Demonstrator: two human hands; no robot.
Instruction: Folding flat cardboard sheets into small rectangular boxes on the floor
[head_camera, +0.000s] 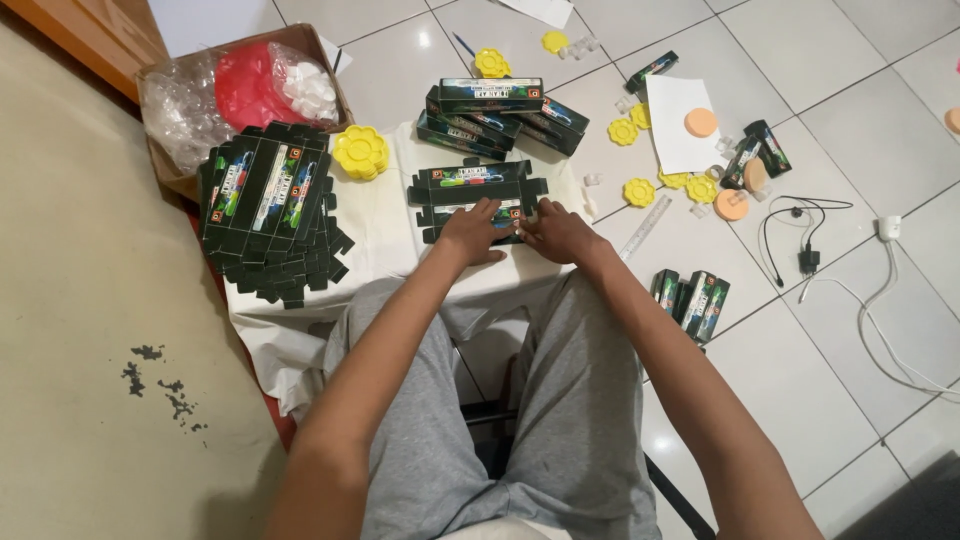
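– What are the hands doing?
– The left hand (474, 232) and the right hand (556, 232) press flat on a flat, unfolded black cardboard box (476, 194) lying on a white sheet (385, 225). The fingers are spread a little, tips touching the card.
– What is near?
– Past the fingertips sit folded black boxes (497, 113). Left of the fingers are a stack of flat black boxes (268, 205) and yellow flower-shaped plastic lids (360, 151).
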